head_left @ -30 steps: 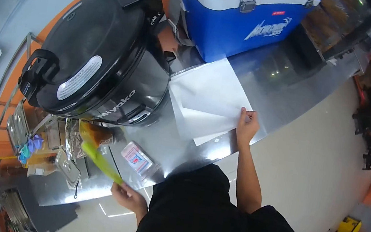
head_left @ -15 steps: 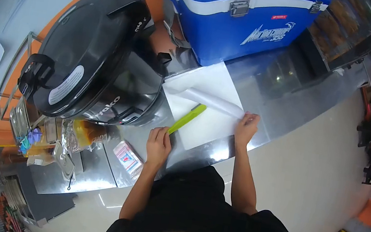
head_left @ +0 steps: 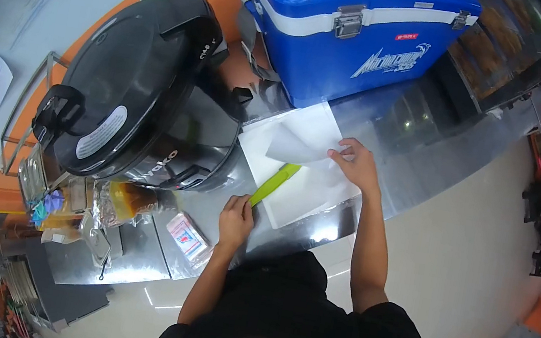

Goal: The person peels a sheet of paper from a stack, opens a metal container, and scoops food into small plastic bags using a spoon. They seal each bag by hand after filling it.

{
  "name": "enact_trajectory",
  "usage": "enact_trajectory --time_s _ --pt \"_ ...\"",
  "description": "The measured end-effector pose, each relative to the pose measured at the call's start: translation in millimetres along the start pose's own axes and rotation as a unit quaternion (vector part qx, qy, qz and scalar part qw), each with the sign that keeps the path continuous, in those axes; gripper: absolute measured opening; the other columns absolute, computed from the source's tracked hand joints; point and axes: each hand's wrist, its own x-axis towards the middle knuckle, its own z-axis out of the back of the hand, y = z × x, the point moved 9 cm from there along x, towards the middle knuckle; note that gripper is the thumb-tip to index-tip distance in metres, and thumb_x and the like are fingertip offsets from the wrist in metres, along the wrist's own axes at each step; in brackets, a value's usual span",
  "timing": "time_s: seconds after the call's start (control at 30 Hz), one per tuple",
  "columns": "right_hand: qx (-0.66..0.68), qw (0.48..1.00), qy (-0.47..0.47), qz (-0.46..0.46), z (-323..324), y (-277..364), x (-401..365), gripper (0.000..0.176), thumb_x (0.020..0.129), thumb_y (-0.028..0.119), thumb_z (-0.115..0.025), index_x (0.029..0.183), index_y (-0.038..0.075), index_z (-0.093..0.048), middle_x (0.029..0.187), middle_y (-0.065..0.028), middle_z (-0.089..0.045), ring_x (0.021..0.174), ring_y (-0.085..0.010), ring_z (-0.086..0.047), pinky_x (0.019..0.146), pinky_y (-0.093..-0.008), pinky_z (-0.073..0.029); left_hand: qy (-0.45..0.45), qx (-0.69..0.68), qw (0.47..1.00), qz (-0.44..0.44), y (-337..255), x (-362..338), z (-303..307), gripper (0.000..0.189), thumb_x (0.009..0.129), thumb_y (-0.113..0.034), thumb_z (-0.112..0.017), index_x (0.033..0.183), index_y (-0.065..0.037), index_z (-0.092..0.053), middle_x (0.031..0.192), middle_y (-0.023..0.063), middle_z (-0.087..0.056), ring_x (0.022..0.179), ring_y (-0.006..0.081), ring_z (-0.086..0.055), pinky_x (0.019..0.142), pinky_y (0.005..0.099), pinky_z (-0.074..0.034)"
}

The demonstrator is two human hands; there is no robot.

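A stack of white paper (head_left: 311, 200) lies at an angle on the metal counter. My left hand (head_left: 235, 220) is closed round the near end of a long, slim, bright-green knife (head_left: 275, 184), whose far end lies over the paper by the fold. With fingers pinched, my right hand (head_left: 356, 165) grips the edge of the top paper sheet (head_left: 294, 147), which is lifted and curled back over the stack. A small packet with red and blue print (head_left: 188, 235) lies left of my left hand.
A big black lidded cooker (head_left: 147, 100) stands left of the paper. Behind the paper is a blue cooler box (head_left: 367, 50) with metal latches. Bagged goods and metal lids (head_left: 97, 234) crowd the left part of the steel counter (head_left: 420, 164).
My right hand has moved up and away from me, carrying the sheet's edge, so the narrow roll has become a wider raised flap. My left hand keeps the green knife nearly in place.
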Motion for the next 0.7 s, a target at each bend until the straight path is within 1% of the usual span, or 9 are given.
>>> enact_trajectory --time_s 0.03,0.17,0.23,0.27,0.33,0.47,0.57,0.63,0.7 --pt "0.051 0.996 0.059 0.033 -11 4 6 0.04 0.081 0.038 -0.076 0.101 0.005 -0.068 0.084 -0.0183 -0.071 0.079 -0.0349 -0.068 0.071 -0.0428 -0.052 0.0 -0.002 1.0 0.005 1 0 0 0.017 0.089 -0.005 -0.057 0.101 0.001 -0.067 0.094 0.0184 -0.065 0.083 0.0387 -0.064 0.075 0.0449 -0.052" --pt "-0.003 0.999 0.045 0.016 -10 2 12 0.025 0.084 0.028 -0.073 0.089 0.004 -0.069 0.078 -0.0195 -0.069 0.074 -0.0363 -0.067 0.067 -0.0429 -0.052 -0.01 -0.022 0.999 0.021 5 -2 -1 0.017 0.089 -0.006 -0.058 0.101 0.001 -0.068 0.095 0.0192 -0.066 0.084 0.0393 -0.065 0.075 0.0445 -0.052" --pt "-0.026 0.994 -0.104 0.013 2 -12 1 0.019 0.09 0.022 -0.067 0.089 0.003 -0.065 0.076 -0.0201 -0.068 0.071 -0.0394 -0.066 0.064 -0.0438 -0.051 -0.015 -0.034 0.999 0.024 9 -1 -2 0.017 0.089 -0.007 -0.059 0.101 0.001 -0.068 0.096 0.0195 -0.066 0.084 0.0393 -0.065 0.075 0.0443 -0.052" --pt "-0.028 0.994 -0.102 0.015 -6 -19 -4 0.019 0.09 0.022 -0.067 0.089 0.003 -0.065 0.076 -0.0201 -0.068 0.071 -0.0394 -0.066 0.064 -0.0438 -0.051 -0.014 -0.045 0.999 0.028 12 -3 -4 0.017 0.089 -0.007 -0.06 0.101 0.001 -0.068 0.097 0.0199 -0.066 0.084 0.0394 -0.065 0.075 0.0441 -0.052" --pt "-0.104 0.97 -0.216 -0.034 5 -31 -18 0.019 0.092 0.021 -0.063 0.089 0.003 -0.063 0.076 -0.0194 -0.068 0.069 -0.0401 -0.065 0.062 -0.045 -0.05 -0.004 -0.065 0.997 0.047 16 -3 -7 0.017 0.089 -0.008 -0.061 0.101 0.001 -0.068 0.097 0.0203 -0.067 0.085 0.0392 -0.065 0.076 0.0441 -0.052" --pt "-0.059 0.968 -0.226 -0.091 10 -44 -28 0.024 0.093 0.027 -0.063 0.093 0.003 -0.063 0.072 -0.0167 -0.068 0.066 -0.0376 -0.066 0.061 -0.0435 -0.05 0.023 -0.088 0.993 0.071 15 -2 -10 0.022 0.088 -0.011 -0.063 0.108 -0.001 -0.067 0.102 0.0194 -0.066 0.09 0.0382 -0.065 0.08 0.0442 -0.052" --pt "0.011 0.977 -0.206 -0.059 15 -29 -29 0.031 0.089 0.032 -0.07 0.095 0.002 -0.064 0.073 -0.013 -0.067 0.063 -0.0306 -0.064 0.061 -0.0397 -0.049 0.035 -0.001 0.998 0.044 -1 -1 -5 0.028 0.087 -0.012 -0.064 0.114 -0.003 -0.065 0.106 0.0169 -0.064 0.094 0.0375 -0.064 0.083 0.0446 -0.051" --pt "0.033 0.985 -0.168 0.021 11 -19 -31 0.044 0.077 0.036 -0.082 0.101 0.003 -0.067 0.08 -0.0093 -0.066 0.064 -0.0237 -0.061 0.061 -0.0361 -0.049 0.04 0.019 0.998 0.04 -1 -3 -7 0.03 0.087 -0.013 -0.064 0.116 -0.004 -0.065 0.107 0.0157 -0.064 0.094 0.0371 -0.064 0.083 0.0445 -0.052" --pt "0.048 0.989 -0.13 0.046 11 -15 -34 0.049 0.071 0.037 -0.085 0.104 0.005 -0.068 0.085 -0.0081 -0.066 0.065 -0.0227 -0.06 0.061 -0.0354 -0.049 0.047 0.038 0.997 0.037 2 -5 -11 0.032 0.087 -0.014 -0.065 0.118 -0.005 -0.064 0.108 0.0145 -0.063 0.094 0.0367 -0.064 0.082 0.0444 -0.052"
